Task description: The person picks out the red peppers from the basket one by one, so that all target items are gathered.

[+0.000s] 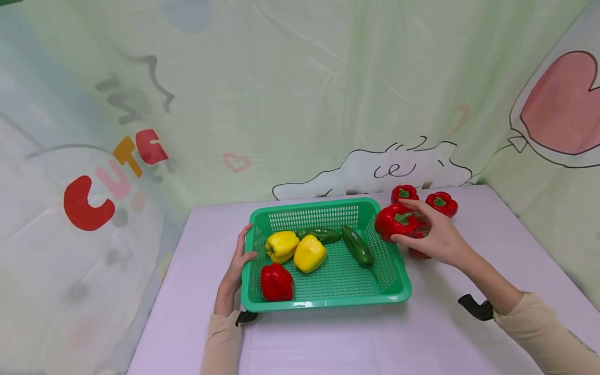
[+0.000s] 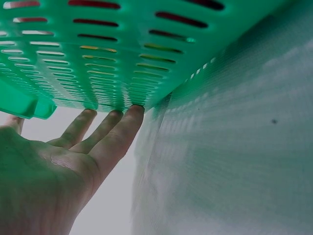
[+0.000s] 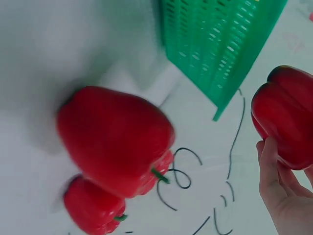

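My right hand grips a red bell pepper between thumb and fingers, raised by the right rim of the green plastic basket. The right wrist view also shows this held pepper, above table height. At the basket's left side, my left hand holds the rim, thumb over it. Its fingertips touch the slotted outer wall. Inside the basket lie a red bell pepper, two yellow bell peppers and two dark green peppers.
Several more red bell peppers stand on the table right of the basket, partly hidden behind my right hand. The table has a pale lilac cover. A printed curtain hangs behind it and at both sides.
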`<state>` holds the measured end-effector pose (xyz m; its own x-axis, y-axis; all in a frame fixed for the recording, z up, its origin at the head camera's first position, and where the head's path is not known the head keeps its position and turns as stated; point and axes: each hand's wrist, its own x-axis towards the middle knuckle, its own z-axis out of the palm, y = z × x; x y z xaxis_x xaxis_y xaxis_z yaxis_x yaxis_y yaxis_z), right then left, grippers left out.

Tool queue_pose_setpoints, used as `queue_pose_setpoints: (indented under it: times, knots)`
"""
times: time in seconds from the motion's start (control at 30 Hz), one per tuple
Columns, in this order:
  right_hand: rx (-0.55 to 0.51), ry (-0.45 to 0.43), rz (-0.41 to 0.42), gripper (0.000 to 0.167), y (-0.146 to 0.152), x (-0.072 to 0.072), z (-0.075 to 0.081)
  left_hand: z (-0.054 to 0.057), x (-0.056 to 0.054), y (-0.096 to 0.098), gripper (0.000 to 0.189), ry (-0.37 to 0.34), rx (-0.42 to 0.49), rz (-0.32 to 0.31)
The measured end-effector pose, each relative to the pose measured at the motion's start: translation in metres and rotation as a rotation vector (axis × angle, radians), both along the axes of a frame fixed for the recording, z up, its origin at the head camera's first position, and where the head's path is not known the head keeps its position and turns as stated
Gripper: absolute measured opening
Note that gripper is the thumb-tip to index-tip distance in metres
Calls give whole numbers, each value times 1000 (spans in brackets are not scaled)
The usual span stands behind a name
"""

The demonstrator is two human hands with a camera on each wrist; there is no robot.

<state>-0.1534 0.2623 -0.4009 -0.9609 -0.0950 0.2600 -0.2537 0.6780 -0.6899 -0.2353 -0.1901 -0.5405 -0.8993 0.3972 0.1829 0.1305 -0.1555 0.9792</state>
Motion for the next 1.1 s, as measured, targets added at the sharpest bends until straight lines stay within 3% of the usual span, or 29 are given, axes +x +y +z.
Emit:
queue_pose_setpoints:
  times: [0.63, 1.1]
  knots:
    - [-13, -33, -83, 81, 48, 1, -7, 1, 0, 1, 71, -14, 2, 9]
    - [14, -96, -195, 87, 73, 1, -14, 0, -2, -1, 72, -4, -14, 12]
